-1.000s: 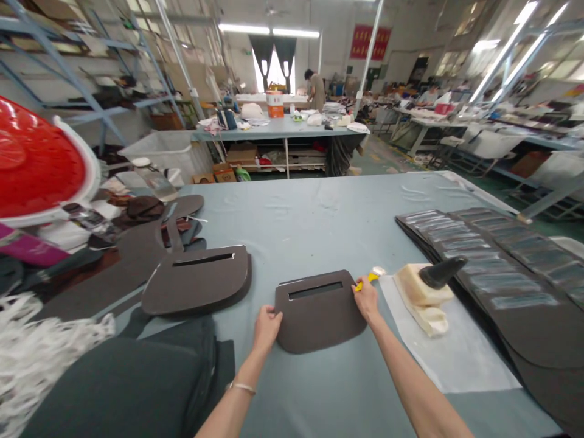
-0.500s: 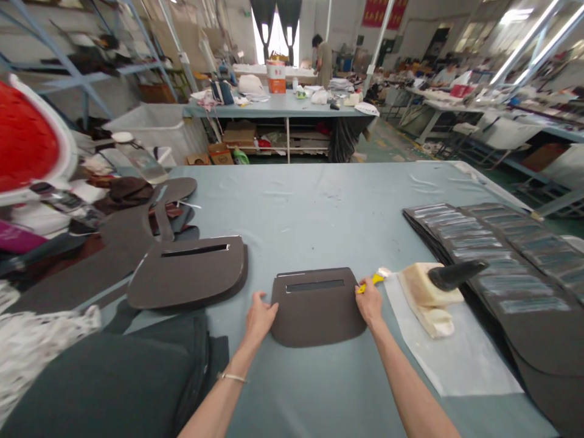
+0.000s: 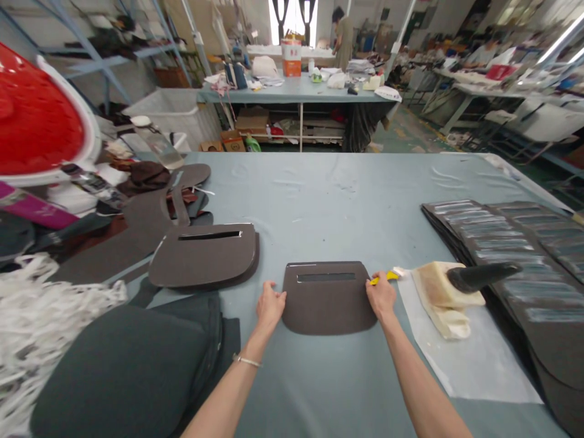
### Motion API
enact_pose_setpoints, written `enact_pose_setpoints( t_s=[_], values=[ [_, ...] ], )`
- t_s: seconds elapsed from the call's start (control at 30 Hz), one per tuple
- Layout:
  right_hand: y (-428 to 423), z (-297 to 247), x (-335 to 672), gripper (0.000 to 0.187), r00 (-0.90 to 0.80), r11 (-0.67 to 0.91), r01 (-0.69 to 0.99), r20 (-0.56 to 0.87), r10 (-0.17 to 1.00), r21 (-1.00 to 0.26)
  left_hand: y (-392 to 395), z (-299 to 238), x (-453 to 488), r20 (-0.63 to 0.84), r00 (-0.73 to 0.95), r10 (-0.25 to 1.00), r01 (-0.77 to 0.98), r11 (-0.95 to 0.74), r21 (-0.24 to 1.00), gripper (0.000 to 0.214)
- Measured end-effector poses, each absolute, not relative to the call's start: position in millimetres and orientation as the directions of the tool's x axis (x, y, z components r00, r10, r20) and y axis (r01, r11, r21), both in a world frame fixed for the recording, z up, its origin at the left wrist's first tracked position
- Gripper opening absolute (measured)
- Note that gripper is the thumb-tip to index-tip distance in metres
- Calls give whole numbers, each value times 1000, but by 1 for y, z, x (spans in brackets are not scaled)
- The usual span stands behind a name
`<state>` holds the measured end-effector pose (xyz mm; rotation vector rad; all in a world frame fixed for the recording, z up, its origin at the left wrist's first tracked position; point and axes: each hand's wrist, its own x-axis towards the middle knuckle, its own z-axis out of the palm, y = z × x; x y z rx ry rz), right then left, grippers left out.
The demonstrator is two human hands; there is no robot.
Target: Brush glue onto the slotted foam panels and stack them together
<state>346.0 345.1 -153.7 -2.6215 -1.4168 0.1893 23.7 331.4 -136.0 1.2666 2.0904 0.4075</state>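
A dark brown D-shaped panel point(image 3: 328, 301) with a long slot near its top edge lies flat on the grey table point(image 3: 319, 201) in front of me. My left hand point(image 3: 270, 306) rests on the panel's left edge, fingers curled against it. On the panel's right edge sits my right hand point(image 3: 381, 297), closed around a small yellow-handled tool point(image 3: 385, 277) whose tip points right.
A stack of like slotted panels point(image 3: 205, 255) lies to the left, beside dark fabric and white cord. To the right, a cream block with a black horn-shaped handle point(image 3: 449, 292) sits on white paper; rows of dark pieces point(image 3: 506, 243) beyond. Another person stands far back.
The view has tilted down and shifted slightly. Both hands stay on the panel's edges, and the panel has hardly moved on the table.
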Motion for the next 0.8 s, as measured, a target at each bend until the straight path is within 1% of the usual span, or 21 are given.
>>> enact_pose_setpoints(
  t_s=[0.13,0.63,0.8],
  values=[
    [346,-157,350,27,537,-530,823,-25,843,-202,332,-141,22,-373,-332,867,663,495,562,37],
    [346,-156,351,31,568,-566,798,-60,821,-208,334,-140,20,-373,-325,869,664,491,565,35],
    [346,-153,350,27,556,-554,808,-50,830,-203,333,-140,22,-370,-323,871,667,487,565,35]
  ],
)
